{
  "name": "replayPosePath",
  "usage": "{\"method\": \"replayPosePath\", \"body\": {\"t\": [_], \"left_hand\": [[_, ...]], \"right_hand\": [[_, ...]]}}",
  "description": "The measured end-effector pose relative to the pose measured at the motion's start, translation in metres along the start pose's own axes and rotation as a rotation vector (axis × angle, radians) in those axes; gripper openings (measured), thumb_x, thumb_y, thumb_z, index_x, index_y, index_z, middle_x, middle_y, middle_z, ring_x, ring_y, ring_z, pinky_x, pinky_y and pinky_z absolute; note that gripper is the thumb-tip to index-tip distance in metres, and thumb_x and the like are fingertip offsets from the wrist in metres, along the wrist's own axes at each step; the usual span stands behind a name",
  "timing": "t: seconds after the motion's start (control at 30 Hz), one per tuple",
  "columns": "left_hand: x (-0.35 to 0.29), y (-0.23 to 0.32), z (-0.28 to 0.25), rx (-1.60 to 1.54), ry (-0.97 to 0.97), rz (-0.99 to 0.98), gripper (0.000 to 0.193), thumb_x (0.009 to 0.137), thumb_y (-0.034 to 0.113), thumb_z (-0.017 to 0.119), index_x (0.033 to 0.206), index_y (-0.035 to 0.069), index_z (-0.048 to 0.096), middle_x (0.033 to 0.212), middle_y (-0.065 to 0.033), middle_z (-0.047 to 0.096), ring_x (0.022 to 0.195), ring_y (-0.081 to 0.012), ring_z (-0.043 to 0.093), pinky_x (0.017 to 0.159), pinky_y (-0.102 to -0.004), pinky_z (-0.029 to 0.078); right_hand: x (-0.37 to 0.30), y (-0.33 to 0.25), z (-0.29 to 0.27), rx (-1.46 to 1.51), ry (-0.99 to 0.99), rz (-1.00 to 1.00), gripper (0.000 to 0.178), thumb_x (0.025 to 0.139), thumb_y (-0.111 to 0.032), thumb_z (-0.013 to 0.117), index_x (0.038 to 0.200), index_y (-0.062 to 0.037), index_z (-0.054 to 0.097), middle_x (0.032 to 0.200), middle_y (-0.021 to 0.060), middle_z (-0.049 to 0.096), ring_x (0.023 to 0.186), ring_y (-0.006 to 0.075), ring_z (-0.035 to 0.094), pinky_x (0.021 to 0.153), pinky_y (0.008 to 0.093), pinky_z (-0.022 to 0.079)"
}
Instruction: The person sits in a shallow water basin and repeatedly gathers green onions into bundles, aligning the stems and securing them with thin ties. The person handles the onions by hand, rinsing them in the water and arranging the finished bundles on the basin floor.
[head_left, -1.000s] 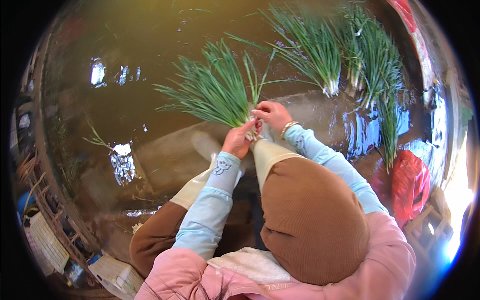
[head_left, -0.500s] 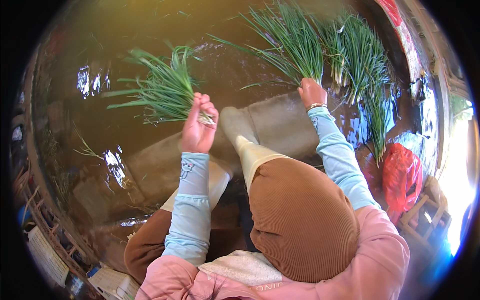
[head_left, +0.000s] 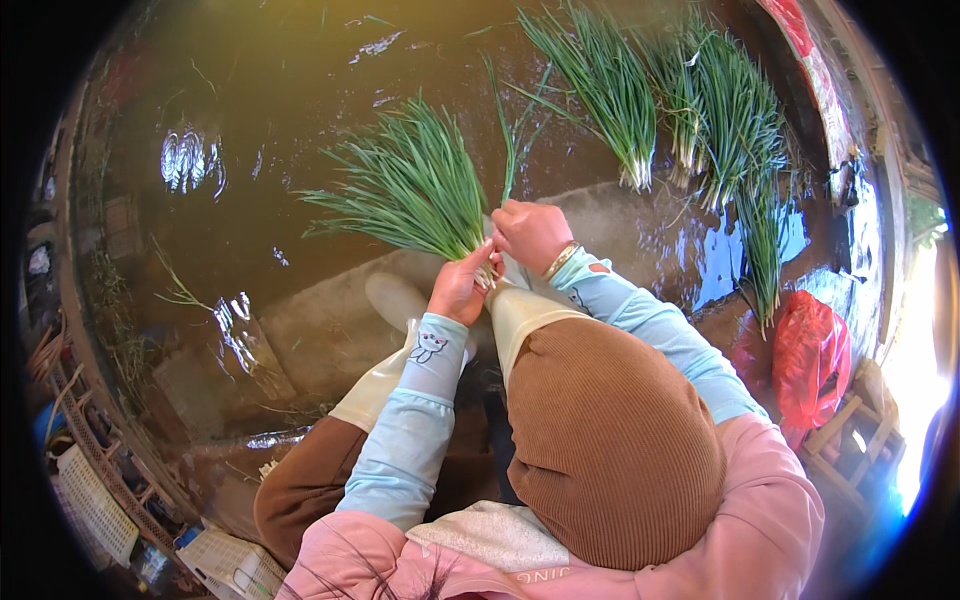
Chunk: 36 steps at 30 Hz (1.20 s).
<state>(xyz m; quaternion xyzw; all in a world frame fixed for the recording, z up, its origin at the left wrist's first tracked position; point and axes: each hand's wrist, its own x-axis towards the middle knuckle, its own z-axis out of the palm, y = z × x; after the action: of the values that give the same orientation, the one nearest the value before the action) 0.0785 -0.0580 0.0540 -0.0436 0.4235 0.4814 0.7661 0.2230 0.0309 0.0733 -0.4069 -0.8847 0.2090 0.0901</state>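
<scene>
My left hand (head_left: pixel 462 288) is closed round the pale root ends of a bunch of green onions (head_left: pixel 420 185), whose leaves fan out up and to the left over brown water. Right beside it, my right hand (head_left: pixel 533 235) pinches a few loose green onion stalks (head_left: pixel 511 150) that point away from me. The two hands almost touch above my boot. Farther right, a pile of green onions (head_left: pixel 610 95) lies in the water, white ends toward me. Another thick cluster of green onions (head_left: pixel 730 110) lies next to that pile.
Murky water (head_left: pixel 260 80) surrounds my pale boots (head_left: pixel 400 300), with a submerged stone ledge (head_left: pixel 620 225) across it. A red plastic bag (head_left: pixel 810 360) hangs by a wooden frame (head_left: pixel 850 430) at the right. White plastic crates (head_left: pixel 225 560) stand at the lower left.
My left hand has brought its bunch right and slightly down. My right hand has left the pile at the right and come over to the left hand, with a few stalks in it.
</scene>
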Motion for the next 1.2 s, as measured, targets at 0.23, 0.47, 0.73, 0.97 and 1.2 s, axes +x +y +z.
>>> {"method": "replayPosePath", "body": {"t": [0.23, 0.47, 0.73, 0.97, 1.2], "left_hand": [[0.004, 0.000, -0.011, -0.149, 0.038, -0.007, 0.018, 0.094, 0.011, 0.057, 0.106, -0.002, 0.058, 0.093, -0.0045, 0.060, 0.076, -0.0147, 0.057, 0.070, -0.0269, 0.048], [-0.010, 0.059, 0.018, -0.681, -0.336, -0.178, 0.025, 0.096, 0.012, 0.053, 0.119, 0.002, 0.050, 0.092, -0.0025, 0.056, 0.079, -0.0083, 0.056, 0.074, -0.0236, 0.050], [-0.015, 0.099, 0.027, -0.411, -0.275, 0.177, 0.022, 0.095, 0.007, 0.055, 0.116, 0.002, 0.052, 0.099, -0.0062, 0.057, 0.089, -0.0127, 0.058, 0.081, -0.0274, 0.052], [0.004, 0.012, 0.018, -0.051, -0.056, 0.105, 0.028, 0.094, 0.009, 0.054, 0.119, -0.002, 0.053, 0.122, -0.0146, 0.059, 0.110, -0.0239, 0.058, 0.098, -0.0357, 0.047], [0.003, 0.000, -0.010, 0.012, 0.078, 0.014, 0.019, 0.092, 0.011, 0.060, 0.105, -0.003, 0.061, 0.101, -0.0078, 0.064, 0.092, -0.0170, 0.061, 0.084, -0.0295, 0.051]], "right_hand": [[0.002, 0.018, -0.034, 0.570, 0.296, 0.002, 0.011, 0.082, -0.020, 0.062, 0.080, -0.0096, 0.060, 0.074, 0.0045, 0.058, 0.064, 0.0164, 0.058, 0.057, 0.0321, 0.049], [-0.027, 0.193, -0.079, 0.239, 0.478, 0.792, 0.021, 0.090, -0.032, 0.061, 0.097, -0.0116, 0.062, 0.080, 0.0082, 0.067, 0.061, 0.0191, 0.062, 0.057, 0.0342, 0.048], [-0.015, 0.169, -0.057, -0.117, 0.288, 0.704, 0.017, 0.082, -0.027, 0.065, 0.086, -0.0105, 0.063, 0.077, 0.0104, 0.064, 0.073, 0.0309, 0.063, 0.062, 0.0411, 0.048], [-0.006, 0.031, -0.001, 1.014, 0.126, 0.532, 0.019, 0.084, -0.020, 0.069, 0.084, -0.0015, 0.064, 0.070, 0.0026, 0.060, 0.062, 0.0093, 0.055, 0.058, 0.0264, 0.045], [-0.009, -0.004, 0.027, 0.890, -0.040, 0.545, 0.020, 0.086, -0.022, 0.065, 0.084, -0.0029, 0.062, 0.074, 0.0119, 0.064, 0.069, 0.0195, 0.061, 0.064, 0.0309, 0.047]]}}
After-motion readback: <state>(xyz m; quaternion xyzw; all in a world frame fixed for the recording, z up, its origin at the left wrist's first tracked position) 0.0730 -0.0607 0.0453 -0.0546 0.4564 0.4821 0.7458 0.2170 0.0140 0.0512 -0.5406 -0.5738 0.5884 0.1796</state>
